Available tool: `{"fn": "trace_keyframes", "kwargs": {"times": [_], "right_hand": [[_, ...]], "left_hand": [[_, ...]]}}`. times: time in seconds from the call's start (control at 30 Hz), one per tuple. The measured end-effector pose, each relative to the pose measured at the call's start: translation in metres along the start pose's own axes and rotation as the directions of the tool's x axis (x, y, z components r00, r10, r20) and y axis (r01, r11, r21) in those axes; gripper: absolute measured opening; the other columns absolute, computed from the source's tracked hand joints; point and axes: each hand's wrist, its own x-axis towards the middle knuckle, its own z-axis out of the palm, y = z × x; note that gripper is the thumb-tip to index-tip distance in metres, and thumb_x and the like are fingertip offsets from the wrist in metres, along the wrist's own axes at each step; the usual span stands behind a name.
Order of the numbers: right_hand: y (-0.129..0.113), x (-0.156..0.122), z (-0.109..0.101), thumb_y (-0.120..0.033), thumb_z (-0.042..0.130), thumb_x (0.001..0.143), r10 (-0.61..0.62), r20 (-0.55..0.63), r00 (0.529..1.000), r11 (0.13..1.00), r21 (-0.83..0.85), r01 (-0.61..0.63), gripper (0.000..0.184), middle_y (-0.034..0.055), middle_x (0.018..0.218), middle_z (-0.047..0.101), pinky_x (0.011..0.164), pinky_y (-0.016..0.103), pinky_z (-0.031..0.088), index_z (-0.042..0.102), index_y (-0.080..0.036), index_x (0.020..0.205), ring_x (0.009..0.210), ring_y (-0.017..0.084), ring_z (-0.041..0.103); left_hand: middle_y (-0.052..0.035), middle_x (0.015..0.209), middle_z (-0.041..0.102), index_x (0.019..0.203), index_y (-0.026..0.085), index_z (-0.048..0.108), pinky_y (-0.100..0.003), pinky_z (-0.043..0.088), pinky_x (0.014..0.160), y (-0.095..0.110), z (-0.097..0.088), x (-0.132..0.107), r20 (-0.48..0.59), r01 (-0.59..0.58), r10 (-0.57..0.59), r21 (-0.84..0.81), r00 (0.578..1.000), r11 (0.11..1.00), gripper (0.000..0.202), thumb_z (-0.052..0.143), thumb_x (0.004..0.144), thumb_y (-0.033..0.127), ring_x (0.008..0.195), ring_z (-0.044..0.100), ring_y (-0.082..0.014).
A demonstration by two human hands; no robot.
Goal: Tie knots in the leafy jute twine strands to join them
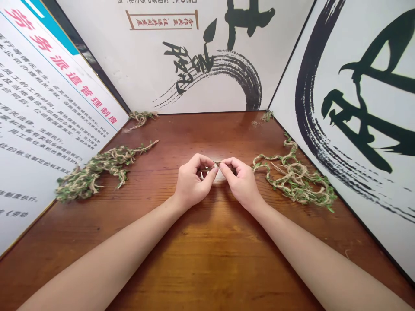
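Wooden tabletop [207, 263], reddish-brown with a glossy grain, bordered on three sides by printed display boards: a left board [48, 99] with a red heading and dense Chinese text, a far board [139, 77] and a right board [366, 129], both with bold black brush calligraphy. Left bundle of leafy jute twine [94, 172], lying on the table near the left board, long axis running from near left to far right, thin end pointing toward the table's centre. Right heap of leafy jute twine [292, 177], loosely looped, one strand rising toward the far right corner. Small twist of leafy twine [139, 119] in the far left corner; small scrap of the same [266, 115] at the far edge, right of centre. Left hand [193, 181] and right hand [241, 183], both bare, raised just above the table centre, knuckles up, each closed in a tight pinch, fingertips almost meeting. Short piece of leafy twine [215, 165], pinched between both hands, lying roughly left to right, mostly hidden by the fingers; its exact length cannot be told.
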Motion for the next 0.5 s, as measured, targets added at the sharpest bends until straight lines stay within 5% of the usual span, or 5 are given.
{"fn": "trace_keyframes", "kwargs": {"times": [0.27,0.5], "right_hand": [[-0.0002,-0.0003,0.0018,-0.039,0.064,0.084,0.03,0.022,0.999,0.999,0.01,-0.03,0.019,0.0021,0.077,0.068,0.064,0.03,0.048,0.065,-0.02,0.086,0.068,0.016,0.059],[0.0061,-0.001,0.0013,-0.029,0.061,0.086,-0.008,-0.02,1.0,1.0,0.004,0.008,0.018,0.0065,0.094,0.076,0.083,0.036,0.055,0.071,-0.02,0.097,0.087,0.021,0.07]], "left_hand": [[0.0003,0.079,0.066,0.101,0.018,0.061,-0.021,0.045,0.056,-0.0022,0.0013,0.0024,0.013,0.071,-0.071,-0.059,0.997,0.996,0.018,0.069,0.086,0.022,0.062,0.058,-0.0086],[-0.0015,0.078,0.066,0.112,0.016,0.068,-0.024,0.047,0.06,-0.0026,0.0002,0.0037,0.068,0.129,-0.124,-0.076,0.99,0.989,0.025,0.066,0.088,0.025,0.065,0.06,-0.0112]]}}
